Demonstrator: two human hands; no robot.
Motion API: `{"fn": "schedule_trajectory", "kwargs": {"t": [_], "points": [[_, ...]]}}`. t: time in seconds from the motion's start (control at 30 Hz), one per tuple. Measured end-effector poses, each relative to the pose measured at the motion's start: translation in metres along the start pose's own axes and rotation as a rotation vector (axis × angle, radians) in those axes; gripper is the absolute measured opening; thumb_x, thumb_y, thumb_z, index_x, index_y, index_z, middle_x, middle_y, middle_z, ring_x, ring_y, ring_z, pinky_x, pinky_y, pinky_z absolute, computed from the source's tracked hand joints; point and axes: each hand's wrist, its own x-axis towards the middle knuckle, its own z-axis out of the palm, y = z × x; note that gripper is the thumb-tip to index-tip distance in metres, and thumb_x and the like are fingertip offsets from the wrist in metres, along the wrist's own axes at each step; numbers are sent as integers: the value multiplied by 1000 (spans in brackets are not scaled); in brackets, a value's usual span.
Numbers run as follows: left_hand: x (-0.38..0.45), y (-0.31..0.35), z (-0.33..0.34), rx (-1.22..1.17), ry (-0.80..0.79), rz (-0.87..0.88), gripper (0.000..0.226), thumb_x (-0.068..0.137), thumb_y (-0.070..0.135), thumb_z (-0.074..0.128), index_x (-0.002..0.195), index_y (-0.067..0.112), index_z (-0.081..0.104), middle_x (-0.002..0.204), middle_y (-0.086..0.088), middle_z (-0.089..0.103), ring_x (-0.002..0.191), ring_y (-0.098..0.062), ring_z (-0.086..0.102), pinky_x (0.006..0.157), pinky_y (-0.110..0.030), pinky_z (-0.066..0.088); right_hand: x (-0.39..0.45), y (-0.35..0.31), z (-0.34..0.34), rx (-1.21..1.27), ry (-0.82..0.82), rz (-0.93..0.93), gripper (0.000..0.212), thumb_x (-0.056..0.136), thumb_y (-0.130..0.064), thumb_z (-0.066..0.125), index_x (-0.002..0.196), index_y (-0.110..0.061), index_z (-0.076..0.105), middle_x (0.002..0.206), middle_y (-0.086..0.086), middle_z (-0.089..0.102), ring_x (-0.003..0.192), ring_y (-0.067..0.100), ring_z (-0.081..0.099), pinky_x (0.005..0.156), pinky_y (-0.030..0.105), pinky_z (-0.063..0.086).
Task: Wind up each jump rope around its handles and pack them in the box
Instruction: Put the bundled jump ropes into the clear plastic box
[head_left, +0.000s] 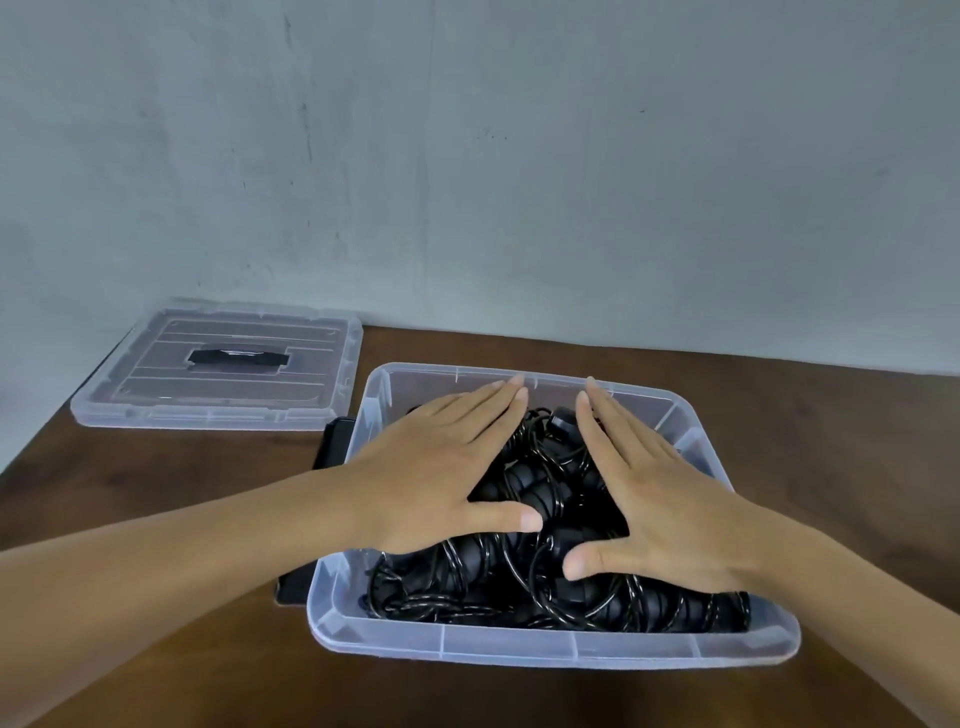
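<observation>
Grip: none. Left hand (441, 467) and right hand (660, 509) both flat, fingers straight and together, thumbs spread, palms down over the jump ropes (524, 566); actual pressure on them not certain. Fingertips of both aimed toward 12 o'clock, reaching the far wall of the box (519, 644).

Box: clear, slightly frosted plastic, rectangular, rounded corners, flanged rim, shallow walls; open-topped, on the table at centre.

Jump ropes: inside the box, filling most of the floor from 6 to 12 o'clock. Black cord, glossy, with fine pale flecks, looped in loose coils around black cylindrical handles with a matte, ribbed look. Number of ropes not countable in the tangle.

Lid (218, 369): same clear plastic, flat, ribbed panels, black handle bar at its middle; at 10 o'clock from the box, apart from it, near the table's far edge.

Dark flat object (332, 441): black, smooth, partly hidden at 9 o'clock beside and under the box; kind not identifiable.

Table (831, 467): dark brown wood-grain surface, matte.

Wall (519, 156): pale grey-green, scuffed, faint marks.

Brands, labels, writing: nothing legible.
</observation>
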Motion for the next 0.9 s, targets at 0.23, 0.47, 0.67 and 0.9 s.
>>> {"fn": "schedule_trajectory", "kwargs": {"t": [0.23, 0.47, 0.67, 0.9], "points": [[6, -2, -2, -33, -78, -7, 109, 88, 86, 21, 159, 19, -29, 164, 6, -38, 153, -6, -31, 126, -30, -14, 7, -11, 1, -10, -31, 47, 137, 68, -98, 40, 144, -22, -46, 149, -10, -55, 141, 6, -44, 115, 28, -18], [5, -11, -16, -220, -136, 10, 112, 82, 83, 27, 162, 22, -21, 166, 13, -32, 154, 0, -22, 124, -22, -11, -1, 5, -27, 430, -165, 27, 97, 84, -82, 33, 157, -44, -18, 154, -33, -37, 145, -7, -28, 126, 37, -5], [-5, -30, -29, -786, 234, -39, 37, 101, 41, 63, 137, 38, 59, 143, 23, 57, 127, 14, 52, 109, -9, 37, 3, 6, -54, 551, 27, 57, 51, 101, -61, 37, 150, -48, 38, 154, -31, 34, 137, -12, 33, 113, 20, 24], [-25, -79, -33, -842, 499, -219, 18, 104, 29, 61, 111, 26, 77, 114, 17, 75, 110, 1, 66, 97, -17, 47, 72, -15, -88, 584, 175, -54, 29, 108, -22, 46, 127, -28, 68, 124, -20, 69, 118, -7, 59, 109, 22, 40]]}}
